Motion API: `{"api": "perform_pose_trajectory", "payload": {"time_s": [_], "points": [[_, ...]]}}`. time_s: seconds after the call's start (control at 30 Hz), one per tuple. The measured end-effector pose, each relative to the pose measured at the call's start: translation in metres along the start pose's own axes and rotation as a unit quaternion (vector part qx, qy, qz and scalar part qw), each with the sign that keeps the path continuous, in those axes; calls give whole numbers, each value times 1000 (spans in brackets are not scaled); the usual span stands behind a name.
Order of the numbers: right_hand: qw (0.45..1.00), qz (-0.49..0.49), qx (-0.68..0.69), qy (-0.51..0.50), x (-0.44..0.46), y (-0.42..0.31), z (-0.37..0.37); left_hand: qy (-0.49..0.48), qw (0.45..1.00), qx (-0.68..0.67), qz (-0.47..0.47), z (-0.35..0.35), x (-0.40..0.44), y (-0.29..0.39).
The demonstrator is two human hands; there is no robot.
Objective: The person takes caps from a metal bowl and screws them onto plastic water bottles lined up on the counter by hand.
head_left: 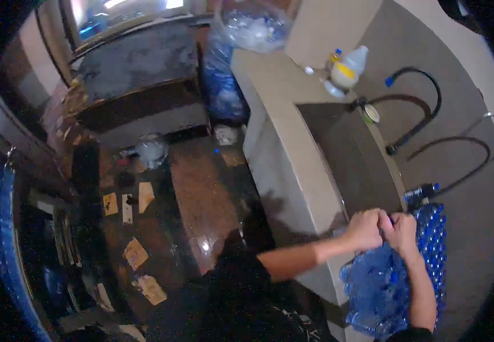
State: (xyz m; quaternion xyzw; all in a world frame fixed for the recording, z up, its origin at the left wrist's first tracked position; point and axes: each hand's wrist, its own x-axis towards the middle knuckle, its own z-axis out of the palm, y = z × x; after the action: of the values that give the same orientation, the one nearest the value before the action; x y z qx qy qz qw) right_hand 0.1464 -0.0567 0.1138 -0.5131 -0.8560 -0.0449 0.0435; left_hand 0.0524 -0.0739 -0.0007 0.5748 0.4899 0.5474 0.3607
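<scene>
My left hand [365,229] and my right hand [400,232] meet at the near end of the sink [318,145], thumbs close together. Both have their fingers curled closed. A small dark blue bit shows between them, but what they grip is mostly hidden. Just below the hands lies a blue, see-through mass with a scalloped edge [375,285], which looks like plastic bottles packed together. Rows of small blue-topped bottles [433,245] stand along the wall, to the right of my right hand.
Two black hose taps [437,94] [489,148] arch over the sink. Bottles [346,68] stand on the counter's far end. Beyond it are a plastic bag [224,85] and a grey-topped box [138,60]. Cardboard scraps [136,253] lie on the wet floor [201,199].
</scene>
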Motion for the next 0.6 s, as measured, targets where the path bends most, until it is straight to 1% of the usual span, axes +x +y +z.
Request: {"api": "perform_pose_trajectory", "payload": {"time_s": [0.07,0.1,0.13,0.17,0.2,0.27,0.3,0.33,0.37,0.4,0.43,0.5,0.53,0.57,0.6], "points": [[999,21,-35,-17,-6,-1,-3,32,999,-21,-24,-3,-19,16],[1000,-12,-26,-8,-8,4,-3,-25,995,-71,67,-10,-10,9],[999,-40,-21,-2,-11,13,-3,-87,976,-123,156,-15,0,-6],[997,-69,-15,7,-15,18,-2,-150,943,-169,243,-20,14,-18],[997,-72,-26,19,-20,18,0,-267,907,-263,194,-26,29,-18],[994,-83,-57,43,-24,16,3,-458,860,-214,79,-18,41,-21],[992,-62,-32,102,-28,10,9,-393,903,-164,53,-25,33,-13],[993,42,-52,100,-30,-5,9,-349,922,-166,44,-17,24,-16],[989,71,-71,106,-29,-15,5,-148,981,-123,20,5,1,-10],[985,99,-83,114,-28,-21,7,62,996,-71,-3,20,-16,-1],[987,86,-98,98,-28,-22,8,93,994,-42,29,16,-26,7],[985,67,-143,63,-33,-18,0,-25,993,-84,78,-5,-21,10],[990,39,-126,52,-38,-8,-4,-85,985,-108,102,-10,-13,9],[994,8,-104,45,-39,8,-2,-85,946,-214,228,-5,6,-4],[996,-25,-79,39,-37,9,0,-200,937,-206,199,-1,21,-22]]}}
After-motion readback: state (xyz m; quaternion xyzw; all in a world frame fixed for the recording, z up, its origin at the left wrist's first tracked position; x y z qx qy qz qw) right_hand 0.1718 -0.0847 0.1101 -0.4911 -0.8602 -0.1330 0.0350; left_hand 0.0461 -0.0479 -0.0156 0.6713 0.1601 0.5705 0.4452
